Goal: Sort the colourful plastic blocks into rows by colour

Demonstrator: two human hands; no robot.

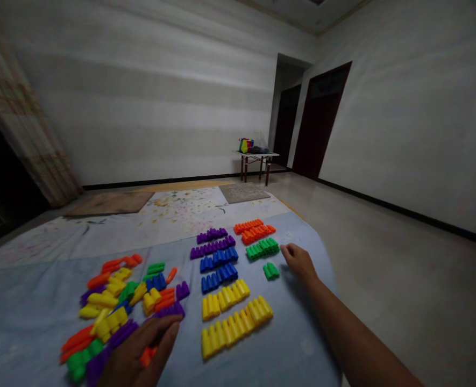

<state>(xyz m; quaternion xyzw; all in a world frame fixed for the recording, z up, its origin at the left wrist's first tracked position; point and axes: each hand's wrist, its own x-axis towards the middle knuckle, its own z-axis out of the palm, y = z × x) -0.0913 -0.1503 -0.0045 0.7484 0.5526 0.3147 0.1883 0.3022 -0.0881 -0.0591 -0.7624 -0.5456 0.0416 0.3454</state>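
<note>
My left hand (141,346) is over a loose pile of coloured plastic tube-shaped pieces. Its thumb and index fingertips come together beside some purple pieces (170,310); whatever they may pinch is hidden. An orange piece (147,356) shows in the gap behind them. My right hand (300,260) has curled fingers at the right end of a green row (262,249), and what lies inside them, if anything, cannot be seen. Just below is a short green group (270,271). Orange rows (257,233) lie beyond. To the left are purple (212,247), blue (219,277) and yellow rows (238,327).
The pieces lie on a pale blue and floral cloth (189,212) with a rounded right edge. Two flat mats (243,193) lie at its far side. A small table (257,155) with colourful items stands by the far wall, near dark doors (322,118).
</note>
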